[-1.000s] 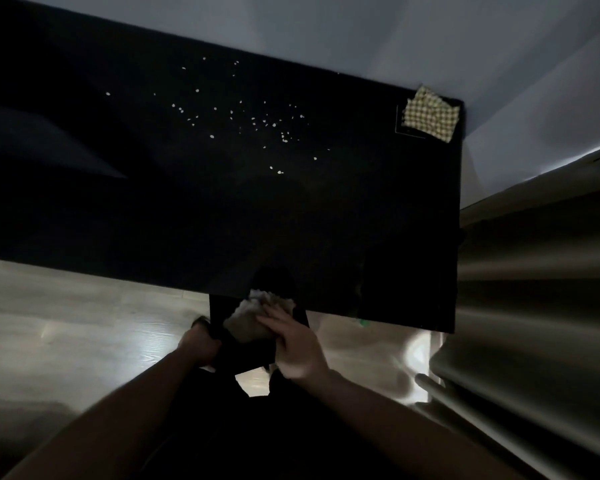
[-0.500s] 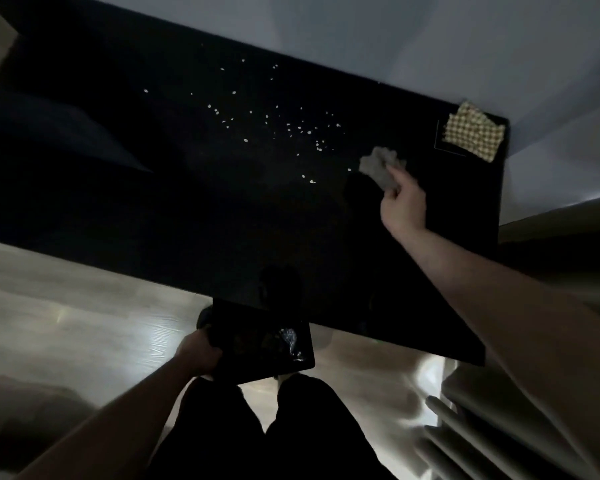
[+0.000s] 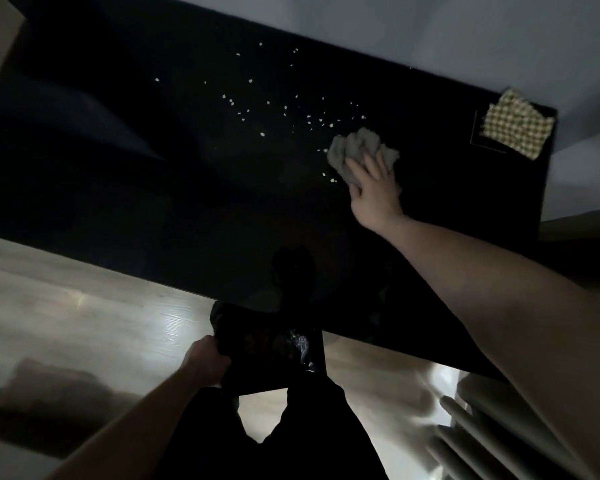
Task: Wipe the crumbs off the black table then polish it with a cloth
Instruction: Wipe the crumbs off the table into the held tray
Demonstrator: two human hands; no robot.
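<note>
The black table [image 3: 153, 188] fills the upper half of the view. Small white crumbs [image 3: 284, 109] lie scattered across its far middle. My right hand [image 3: 374, 192] presses a crumpled grey tissue [image 3: 354, 150] flat on the tabletop at the right edge of the crumb patch. A folded yellow checked cloth [image 3: 513, 129] lies at the table's far right corner. My left hand [image 3: 205, 358] grips a black tray-like bin [image 3: 274, 351] held just under the table's near edge.
A pale wooden floor [image 3: 84, 306] lies below the table on the left. A radiator [image 3: 482, 431] stands at the lower right. A light wall [image 3: 430, 36] runs behind the table. My dark-clothed legs [image 3: 291, 427] are below the bin.
My right hand carried the grey tissue from the bin up to the tabletop and has pressed it down beside the crumbs. The left hand keeps holding the bin.
</note>
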